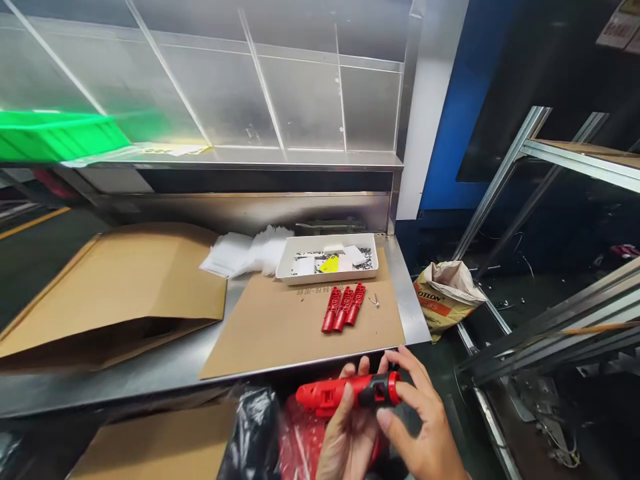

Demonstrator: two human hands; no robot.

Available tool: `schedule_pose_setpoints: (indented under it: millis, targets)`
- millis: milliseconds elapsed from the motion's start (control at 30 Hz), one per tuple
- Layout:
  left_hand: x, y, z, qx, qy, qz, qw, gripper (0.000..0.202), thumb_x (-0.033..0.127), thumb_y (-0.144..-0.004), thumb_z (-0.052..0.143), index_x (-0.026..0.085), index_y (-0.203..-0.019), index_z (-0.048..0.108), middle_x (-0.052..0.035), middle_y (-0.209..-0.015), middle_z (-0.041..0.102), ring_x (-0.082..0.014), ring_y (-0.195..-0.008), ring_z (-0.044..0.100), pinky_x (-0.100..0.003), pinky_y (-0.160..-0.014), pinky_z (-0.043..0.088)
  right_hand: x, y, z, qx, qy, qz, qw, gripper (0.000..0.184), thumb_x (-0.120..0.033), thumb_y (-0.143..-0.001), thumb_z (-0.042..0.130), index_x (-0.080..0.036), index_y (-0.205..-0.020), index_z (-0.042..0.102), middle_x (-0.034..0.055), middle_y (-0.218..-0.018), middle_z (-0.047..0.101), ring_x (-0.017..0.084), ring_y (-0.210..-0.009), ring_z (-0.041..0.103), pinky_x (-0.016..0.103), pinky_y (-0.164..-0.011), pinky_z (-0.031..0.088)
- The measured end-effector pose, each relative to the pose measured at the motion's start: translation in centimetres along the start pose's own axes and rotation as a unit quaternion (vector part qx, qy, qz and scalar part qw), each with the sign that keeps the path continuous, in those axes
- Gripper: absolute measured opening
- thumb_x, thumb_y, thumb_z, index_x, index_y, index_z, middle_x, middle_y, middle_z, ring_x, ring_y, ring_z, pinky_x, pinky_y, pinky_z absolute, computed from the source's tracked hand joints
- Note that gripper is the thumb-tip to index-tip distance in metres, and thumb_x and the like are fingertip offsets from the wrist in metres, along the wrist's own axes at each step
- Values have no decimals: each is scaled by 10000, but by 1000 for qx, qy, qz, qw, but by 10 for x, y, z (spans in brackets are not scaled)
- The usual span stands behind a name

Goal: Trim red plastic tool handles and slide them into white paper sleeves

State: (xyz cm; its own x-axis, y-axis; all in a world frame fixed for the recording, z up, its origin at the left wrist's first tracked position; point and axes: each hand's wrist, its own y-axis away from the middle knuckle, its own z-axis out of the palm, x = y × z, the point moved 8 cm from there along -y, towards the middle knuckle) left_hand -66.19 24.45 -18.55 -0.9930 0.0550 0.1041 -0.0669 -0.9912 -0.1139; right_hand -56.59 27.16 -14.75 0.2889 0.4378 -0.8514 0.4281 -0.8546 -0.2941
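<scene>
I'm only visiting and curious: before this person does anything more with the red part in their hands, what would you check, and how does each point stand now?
1. Red part held in both hands: ok, left hand beneath it, right hand at its black end.
2. Grip looks secure: ok, fingers wrap the part.
3. Space on the cardboard sheet: ok, bare area beside the three red pieces.
4. Small metal bit clear of the table edge: ok, it lies right of the red pieces.
5. White tray stocked: cannot tell, its contents are too small to make out.
</scene>
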Motion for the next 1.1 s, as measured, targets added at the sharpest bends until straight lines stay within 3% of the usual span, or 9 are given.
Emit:
schedule_pose_setpoints:
  millis: [167, 400, 533, 667, 767, 833, 933, 1000, 1100]
  targets:
    - [28, 16, -2, -14, 15, 0, 1000, 566, 94, -1012, 148, 234, -1226, 653, 14, -1338, 599, -133, -1291, 491, -240, -1128, 303, -25, 1, 38, 14, 86, -70, 994, 65, -251, -888, 581, -255, -918, 639, 53, -1344, 570, 264, -1389, 359, 440, -1068, 445]
    - [38, 13, 10, -40, 56, -48, 996, 572, 141, -1024, 125, 212, -1226, 655, 2, -1335, 608, -166, -1311, 477, -292, -1140, 305, -49, -4, 39, 17, 177, -174, 968, 126, -293, -898, 560, -255, -1004, 618, 85, -1353, 504, 332, -1386, 315, 595, -1078, 366]
    - [38, 7, 2, -8, 50, -67, 996, 468, 169, -1026, 247, 218, -1186, 684, 1, -1293, 646, -196, -1284, 510, -294, -1127, 330, -46, -11, 38, -7, 238, -222, 946, 146, -375, -883, 602, -278, -984, 642, 74, -1388, 463, 360, -1387, 302, 677, -1122, 208]
    - [45, 3, -16, 71, 18, -56, 996, 334, 187, -990, 415, 228, -1105, 726, 13, -1212, 698, -204, -1223, 572, -308, -1132, 332, -32, -23, 40, -14, 245, -215, 945, 216, -464, -826, 678, -283, -939, 644, 70, -1355, 520, 350, -1376, 342, 648, -1147, 178]
    - [57, 2, -24, 146, -66, -29, 987, 208, 234, -901, 608, 266, -1065, 731, 15, -1165, 721, -223, -1164, 612, -378, -1159, 302, -12, -29, 32, -34, 170, -174, 969, 347, -599, -844, 580, -292, -983, 665, 72, -1383, 526, 369, -1391, 334, 649, -1136, 209]
    - [70, -1, -25, 201, -217, 24, 955, 226, 237, -813, 721, 293, -1032, 719, 8, -1115, 725, -247, -1163, 601, -420, -1165, 288, 13, -33, 12, -34, 93, -117, 988, 451, -656, -879, 455, -290, -1016, 680, 78, -1395, 523, 369, -1390, 344, 622, -1108, 291]
    - [80, -10, -12, 244, -498, 97, 826, 279, 217, -736, 786, 282, -993, 698, -27, -1040, 709, -278, -1159, 572, -382, -1140, 308, 73, -41, -34, 34, 50, 29, 998, 421, -574, -933, 416, -257, -1017, 681, 102, -1319, 572, 316, -1287, 487, 519, -1036, 422]
    - [75, -20, -10, 255, -582, 99, 766, 343, 224, -691, 820, 273, -1005, 691, -44, -1032, 710, -273, -1080, 605, -314, -1079, 367, 115, -52, -55, 71, 66, 104, 990, 355, -495, -947, 455, -221, -1015, 671, 119, -1211, 625, 272, -1140, 594, 450, -942, 498]
    - [80, -27, -20, 305, -539, 119, 776, 446, 277, -680, 839, 266, -1087, 657, -30, -1062, 727, -233, -1055, 635, -234, -981, 436, 163, -92, -44, 52, 78, 130, 987, 304, -433, -942, 520, -177, -1026, 660, 99, -1033, 684, 207, -880, 670, 364, -749, 560]
